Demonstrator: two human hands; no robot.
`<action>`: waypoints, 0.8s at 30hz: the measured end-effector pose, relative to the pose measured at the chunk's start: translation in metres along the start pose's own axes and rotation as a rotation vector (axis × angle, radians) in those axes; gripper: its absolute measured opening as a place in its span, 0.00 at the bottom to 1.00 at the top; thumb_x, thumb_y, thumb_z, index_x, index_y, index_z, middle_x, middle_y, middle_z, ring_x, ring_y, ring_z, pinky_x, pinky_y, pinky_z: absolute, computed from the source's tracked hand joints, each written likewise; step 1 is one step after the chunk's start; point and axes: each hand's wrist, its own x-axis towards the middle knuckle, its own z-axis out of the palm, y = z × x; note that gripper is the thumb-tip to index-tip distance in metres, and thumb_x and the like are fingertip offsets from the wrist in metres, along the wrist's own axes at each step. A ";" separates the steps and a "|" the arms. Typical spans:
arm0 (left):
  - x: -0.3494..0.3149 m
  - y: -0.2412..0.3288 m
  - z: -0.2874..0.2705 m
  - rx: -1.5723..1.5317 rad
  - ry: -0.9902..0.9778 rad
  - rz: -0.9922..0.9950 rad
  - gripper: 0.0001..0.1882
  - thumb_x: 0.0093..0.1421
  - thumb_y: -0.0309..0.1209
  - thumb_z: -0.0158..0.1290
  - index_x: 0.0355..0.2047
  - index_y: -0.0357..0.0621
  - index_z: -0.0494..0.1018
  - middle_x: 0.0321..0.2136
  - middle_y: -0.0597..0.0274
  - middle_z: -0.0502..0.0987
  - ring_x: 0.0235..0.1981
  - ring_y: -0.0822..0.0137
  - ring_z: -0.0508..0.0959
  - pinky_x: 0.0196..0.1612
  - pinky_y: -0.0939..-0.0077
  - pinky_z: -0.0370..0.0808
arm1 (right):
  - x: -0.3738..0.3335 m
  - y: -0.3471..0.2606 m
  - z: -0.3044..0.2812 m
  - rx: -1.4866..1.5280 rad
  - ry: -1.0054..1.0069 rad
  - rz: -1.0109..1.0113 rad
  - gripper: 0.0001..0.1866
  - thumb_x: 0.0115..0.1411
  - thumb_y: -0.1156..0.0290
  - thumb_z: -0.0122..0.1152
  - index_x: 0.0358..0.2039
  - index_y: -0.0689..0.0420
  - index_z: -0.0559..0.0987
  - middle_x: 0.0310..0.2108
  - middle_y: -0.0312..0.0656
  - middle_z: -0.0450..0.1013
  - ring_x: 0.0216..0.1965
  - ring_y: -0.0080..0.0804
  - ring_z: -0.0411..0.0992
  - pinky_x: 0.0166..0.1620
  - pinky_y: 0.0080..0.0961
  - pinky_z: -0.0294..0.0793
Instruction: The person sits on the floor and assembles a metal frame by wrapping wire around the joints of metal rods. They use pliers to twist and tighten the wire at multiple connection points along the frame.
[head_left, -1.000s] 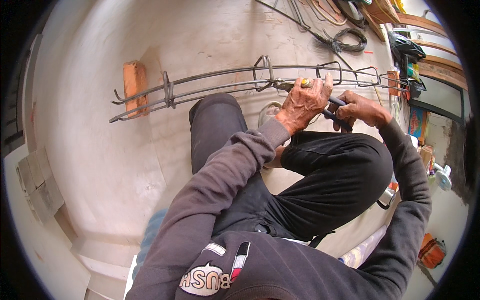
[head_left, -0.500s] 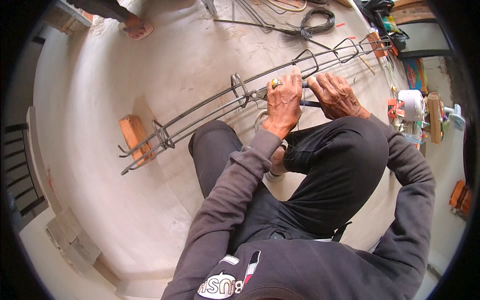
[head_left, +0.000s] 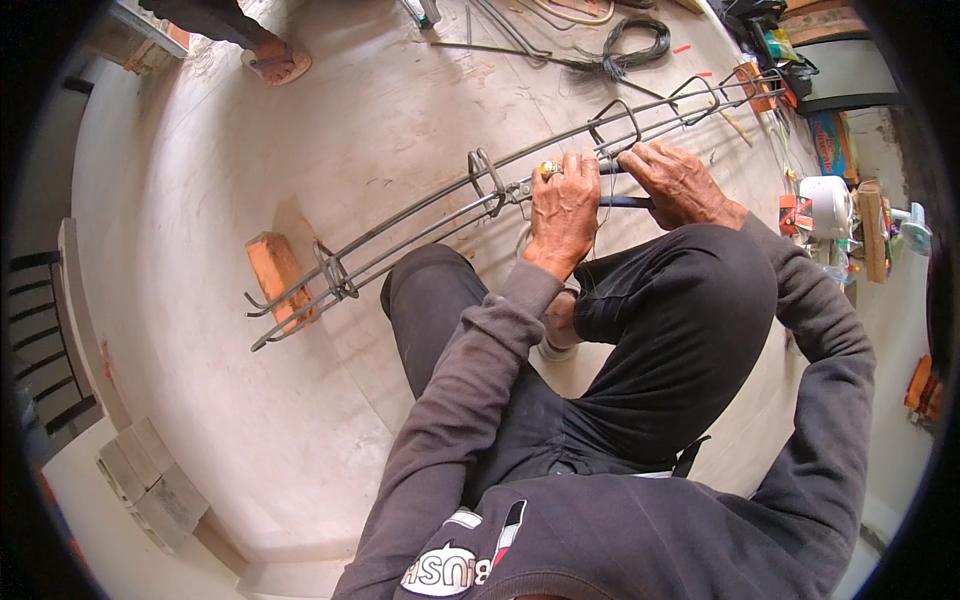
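A long frame of thin steel bars (head_left: pixel 400 228) with several bent stirrups slants across the floor in front of my knees. At its middle, my left hand (head_left: pixel 565 205) is closed around blue-handled pincers (head_left: pixel 627 202), a ring on one finger. The pincers' jaws lie beside a stirrup (head_left: pixel 487 182), against the frame; exactly what they bite cannot be made out. Bent over the handle ends, the fingers of my right hand (head_left: pixel 685 185) grip the same tool. Thin wire hangs below my left hand.
Orange bricks prop the frame at its left (head_left: pixel 279 275) and far right (head_left: pixel 755 88) ends. Behind it lie a coil of dark wire (head_left: pixel 637 48) and loose rods. Another person's sandalled foot (head_left: pixel 277 62) is at the upper left. A white container (head_left: pixel 829 206) and clutter line the right.
My left index finger, stretched along the frame before, is now curled in. The pincers' lower blue handle shows more between my hands. The whole view has shifted slightly.
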 end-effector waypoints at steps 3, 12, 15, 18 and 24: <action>0.001 0.004 0.004 0.051 -0.028 0.007 0.21 0.54 0.24 0.55 0.50 0.36 0.72 0.38 0.52 0.75 0.43 0.54 0.77 0.48 0.58 0.70 | -0.005 0.002 0.010 0.001 -0.034 0.008 0.21 0.52 0.77 0.64 0.47 0.61 0.71 0.42 0.45 0.72 0.44 0.40 0.74 0.47 0.35 0.75; 0.000 0.004 0.012 0.058 0.054 -0.022 0.14 0.55 0.26 0.53 0.43 0.38 0.73 0.36 0.53 0.72 0.42 0.54 0.75 0.46 0.57 0.67 | -0.003 -0.022 0.014 -0.606 0.052 0.024 0.28 0.62 0.63 0.56 0.60 0.64 0.71 0.43 0.40 0.72 0.49 0.34 0.69 0.47 0.32 0.69; 0.001 0.005 0.013 0.042 0.044 -0.023 0.14 0.55 0.26 0.53 0.43 0.38 0.73 0.36 0.53 0.72 0.42 0.54 0.74 0.46 0.57 0.67 | -0.006 -0.021 0.018 -0.535 -0.010 0.054 0.28 0.62 0.64 0.56 0.60 0.65 0.70 0.43 0.41 0.72 0.47 0.35 0.70 0.49 0.34 0.70; 0.000 0.006 0.015 0.032 0.028 -0.014 0.15 0.54 0.26 0.54 0.43 0.38 0.73 0.36 0.53 0.72 0.42 0.54 0.74 0.47 0.56 0.66 | -0.011 -0.013 0.033 -0.343 0.138 0.035 0.27 0.60 0.67 0.58 0.58 0.64 0.71 0.42 0.42 0.72 0.46 0.37 0.71 0.50 0.35 0.71; -0.004 0.003 0.017 0.028 -0.004 -0.006 0.15 0.52 0.26 0.57 0.41 0.39 0.73 0.36 0.53 0.73 0.43 0.54 0.74 0.47 0.55 0.66 | -0.011 -0.015 0.036 -0.096 0.057 0.099 0.23 0.55 0.72 0.62 0.52 0.60 0.71 0.41 0.44 0.71 0.46 0.41 0.72 0.50 0.35 0.72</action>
